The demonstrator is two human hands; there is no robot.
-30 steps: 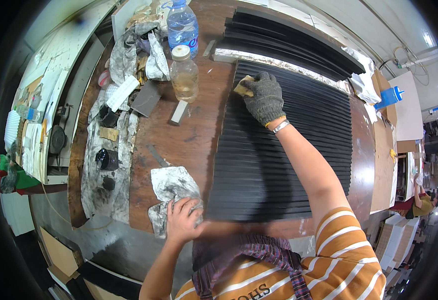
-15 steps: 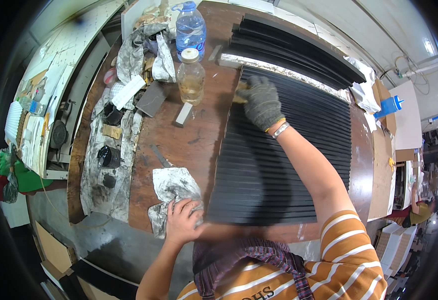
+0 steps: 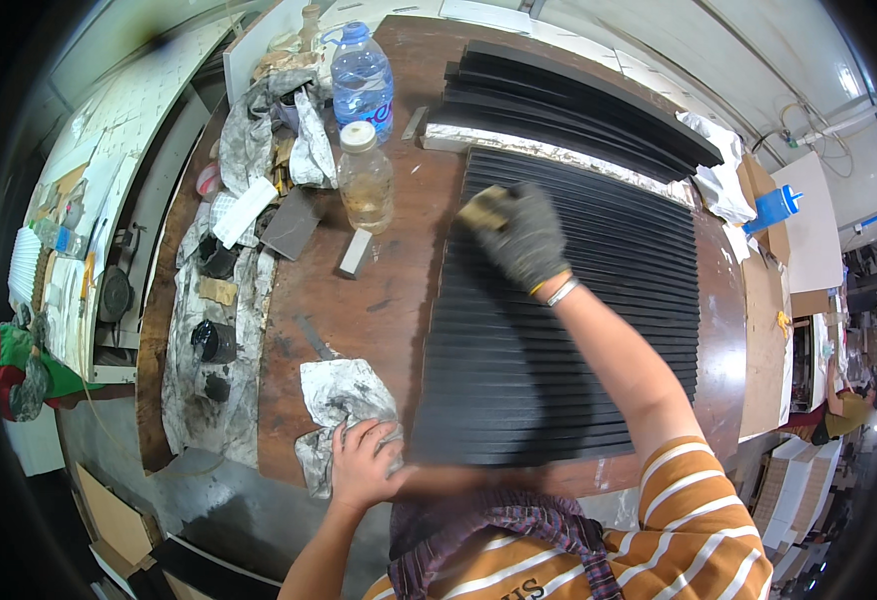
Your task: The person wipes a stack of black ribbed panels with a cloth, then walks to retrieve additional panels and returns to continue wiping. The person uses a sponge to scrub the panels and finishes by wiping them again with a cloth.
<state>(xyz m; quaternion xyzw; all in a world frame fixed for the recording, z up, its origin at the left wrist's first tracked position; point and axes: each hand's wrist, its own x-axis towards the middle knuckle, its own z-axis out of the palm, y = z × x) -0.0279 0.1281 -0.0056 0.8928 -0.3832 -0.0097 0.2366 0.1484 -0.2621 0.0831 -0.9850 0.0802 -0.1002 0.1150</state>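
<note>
The gloved right hand [image 3: 525, 240], its grip closed on a yellowish pad [image 3: 483, 210], has moved slightly nearer, at the black ridged panel's [image 3: 494, 350] far left part. The left hand [image 3: 363, 465] rests, fingers loosely spread, on the stained cloth [image 3: 347, 390] as before.

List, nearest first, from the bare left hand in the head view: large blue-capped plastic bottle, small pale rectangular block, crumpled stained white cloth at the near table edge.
1. Stained white cloth: under the left hand.
2. Pale block: ahead, well beyond the cloth.
3. Blue-capped bottle: farthest, beyond the block.
</note>
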